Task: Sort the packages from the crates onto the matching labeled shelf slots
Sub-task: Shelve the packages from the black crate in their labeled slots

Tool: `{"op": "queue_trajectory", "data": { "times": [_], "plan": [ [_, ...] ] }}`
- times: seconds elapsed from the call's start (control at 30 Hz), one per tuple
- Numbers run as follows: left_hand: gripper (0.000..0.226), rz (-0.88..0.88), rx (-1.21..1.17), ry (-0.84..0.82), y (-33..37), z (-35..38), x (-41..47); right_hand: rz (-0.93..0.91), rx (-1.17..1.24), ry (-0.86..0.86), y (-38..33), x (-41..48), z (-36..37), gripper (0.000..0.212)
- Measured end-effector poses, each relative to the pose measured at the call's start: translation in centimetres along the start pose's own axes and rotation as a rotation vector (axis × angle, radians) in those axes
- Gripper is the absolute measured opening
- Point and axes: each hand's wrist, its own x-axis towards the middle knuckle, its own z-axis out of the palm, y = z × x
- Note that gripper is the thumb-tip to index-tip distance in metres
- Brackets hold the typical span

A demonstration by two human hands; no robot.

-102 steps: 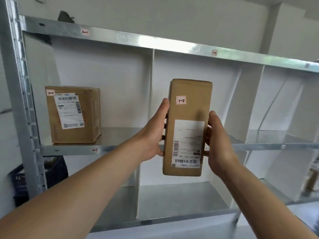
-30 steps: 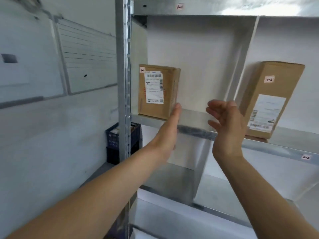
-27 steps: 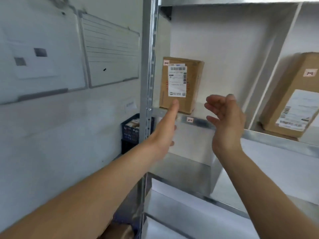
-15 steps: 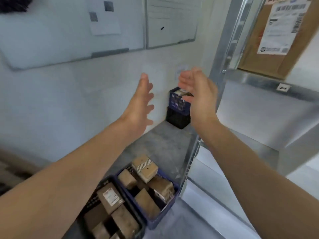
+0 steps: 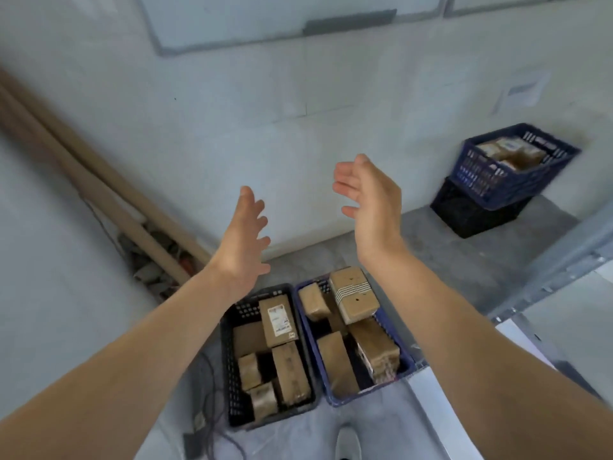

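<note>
At the bottom edge the pale toe of a shoe point(image 5: 346, 443) shows on the floor, with dark cables point(image 5: 208, 403) trailing to its left. Just beyond stand two open crates side by side, their long sides together: a black crate point(image 5: 227, 360) on the left and a blue crate point(image 5: 365, 392) on the right. Both hold brown cardboard packages lying loose at different angles. In the black crate a labelled package point(image 5: 278, 323) lies face up near the far right corner, with smaller ones packed toward the near edge. In the blue crate a banded package point(image 5: 353, 293), wrapped with striped tape, sits tilted on top at the far edge and rises above the rim.

Both bare forearms reach out above the crates. The left hand point(image 5: 243, 240) is held palm inward, fingers spread wide and holding nothing. The right hand point(image 5: 371, 200) is a little higher, fingers loosely bent and apart, and also holds nothing. Neither touches a package.

To the right a grey metal shelf frame point(image 5: 564, 257) slants across the corner of the view. Farther off, by the wall, a second blue crate point(image 5: 491, 175) is stacked on a lower black crate point(image 5: 464, 214). It seems to hold more packages, though they are blurred. At far left cardboard tubes point(image 5: 99, 184) lean against the wall, and a whiteboard point(image 5: 265, 18) hangs above.
</note>
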Motion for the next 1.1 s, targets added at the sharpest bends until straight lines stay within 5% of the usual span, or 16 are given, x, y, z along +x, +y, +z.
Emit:
{"op": "queue_trajectory", "data": {
  "times": [0.57,1.1],
  "plan": [
    [0.083,-0.085,-0.135,0.251,-2.8,-4.4,4.0,0.138,0.012,-0.238,4.3,5.7,6.2,0.046],
    [0.087,-0.139,-0.179,0.139,-4.6,-15.2,6.6,0.160,-0.041,-0.145,6.8,3.0,15.9,0.043]
  ]
}}
